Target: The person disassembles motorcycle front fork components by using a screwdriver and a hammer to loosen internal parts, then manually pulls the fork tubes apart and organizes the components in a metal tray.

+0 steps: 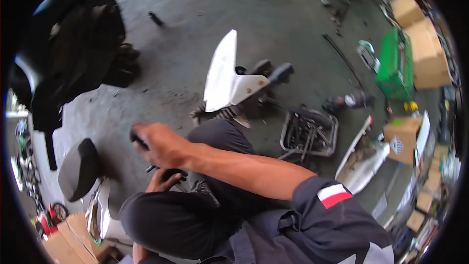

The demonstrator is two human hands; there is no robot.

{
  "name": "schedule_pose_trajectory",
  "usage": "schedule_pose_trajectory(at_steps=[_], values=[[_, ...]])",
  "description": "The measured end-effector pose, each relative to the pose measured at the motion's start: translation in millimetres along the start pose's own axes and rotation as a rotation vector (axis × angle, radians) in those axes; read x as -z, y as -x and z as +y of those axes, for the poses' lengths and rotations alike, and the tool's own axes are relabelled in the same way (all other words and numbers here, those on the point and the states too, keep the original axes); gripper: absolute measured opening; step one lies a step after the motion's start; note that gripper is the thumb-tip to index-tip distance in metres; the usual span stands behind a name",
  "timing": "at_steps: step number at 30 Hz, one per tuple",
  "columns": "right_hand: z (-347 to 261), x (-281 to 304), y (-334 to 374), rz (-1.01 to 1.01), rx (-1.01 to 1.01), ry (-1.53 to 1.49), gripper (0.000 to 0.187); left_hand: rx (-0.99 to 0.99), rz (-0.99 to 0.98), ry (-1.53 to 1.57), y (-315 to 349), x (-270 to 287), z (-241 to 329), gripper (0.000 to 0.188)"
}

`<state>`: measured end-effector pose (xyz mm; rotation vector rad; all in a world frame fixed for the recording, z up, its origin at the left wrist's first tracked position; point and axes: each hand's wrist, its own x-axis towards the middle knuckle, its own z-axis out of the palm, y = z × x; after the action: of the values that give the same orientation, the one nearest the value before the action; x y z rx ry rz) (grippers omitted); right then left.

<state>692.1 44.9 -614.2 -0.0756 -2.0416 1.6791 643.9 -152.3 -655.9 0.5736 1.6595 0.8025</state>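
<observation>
My right arm reaches across my body to the left. My right hand (159,145) is closed, somewhat blurred, with a small dark piece (140,140) at its curled fingers; its kind does not show. Just below, in front of my bent knee, my left hand (161,182) grips a black rounded part (176,173), the thumb lying along it. The knee hides part of that hand. A thin dark rod end (151,168) sticks out beside it. Beyond my knees a white body panel (222,76) stands with a bolted white bracket (250,87).
A large black vehicle body (78,44) fills the upper left, above a dark grey seat (78,171). To the right are a metal crate of tools (309,134), a white panel (373,166), a green toolbox (394,66) and cardboard boxes (425,51). A dark rod (342,58) lies on the floor.
</observation>
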Motion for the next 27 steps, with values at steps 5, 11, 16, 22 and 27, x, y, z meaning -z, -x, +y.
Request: schedule_pose_trajectory(at_steps=[5, 11, 16, 22, 27], values=[[0.7, 11.3, 1.3, -0.074, -0.155, 0.01, 0.017, -0.022, 0.028, 0.007, 3.2, -5.6, 25.7, 0.04], [6.6, -5.1, -12.9, -0.089, -0.175, 0.085, 0.022, -0.005, 0.119, -0.002, -6.7, 45.1, -3.2, 0.04], [34.0, 10.8, -26.5, 0.062, -0.089, 0.081, 0.021, 0.108, 0.196, -0.008, -20.0, 117.4, -5.5, 0.043], [82.8, 127.7, 4.7, 0.682, -0.153, 0.657, 0.026, 0.012, 0.38, -0.217, -1.4, 165.3, 74.8, 0.041], [160.5, 165.1, 63.8, 0.518, -0.622, 1.075, 0.045, -0.131, 0.319, -0.452, -10.5, 153.2, 120.3, 0.046]])
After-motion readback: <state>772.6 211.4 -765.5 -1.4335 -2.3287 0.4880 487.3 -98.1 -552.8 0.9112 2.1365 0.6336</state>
